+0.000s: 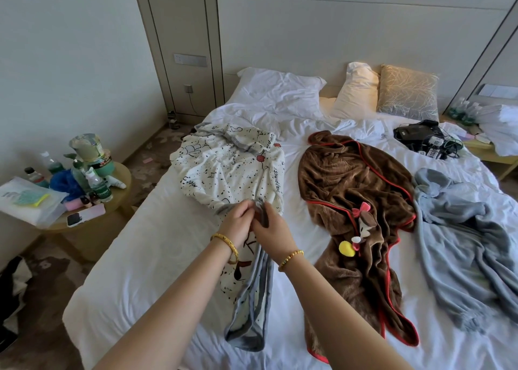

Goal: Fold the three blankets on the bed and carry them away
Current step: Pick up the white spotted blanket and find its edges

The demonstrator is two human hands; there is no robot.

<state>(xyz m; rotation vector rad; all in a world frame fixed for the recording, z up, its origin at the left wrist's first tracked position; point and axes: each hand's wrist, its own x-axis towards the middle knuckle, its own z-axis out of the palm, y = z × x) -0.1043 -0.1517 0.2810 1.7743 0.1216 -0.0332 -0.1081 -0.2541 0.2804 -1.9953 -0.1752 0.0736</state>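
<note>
Three blankets lie crumpled on the white bed [145,246]. On the left is a white cartoon-print blanket [232,167] with a grey border. A brown blanket [353,190] with red trim and a plush figure occupies the middle. A light blue-grey blanket [465,235] is on the right. My left hand [238,221] and my right hand [270,225] meet at the near part of the white blanket, both pinching its grey edge. A strip of that blanket trails down under my forearms toward the foot of the bed.
A round side table [92,215] left of the bed holds bottles, a phone and a plastic pouch. Pillows [283,89] sit at the headboard. A black device with tangled cables [426,139] lies at the bed's far right, beside a nightstand [487,148].
</note>
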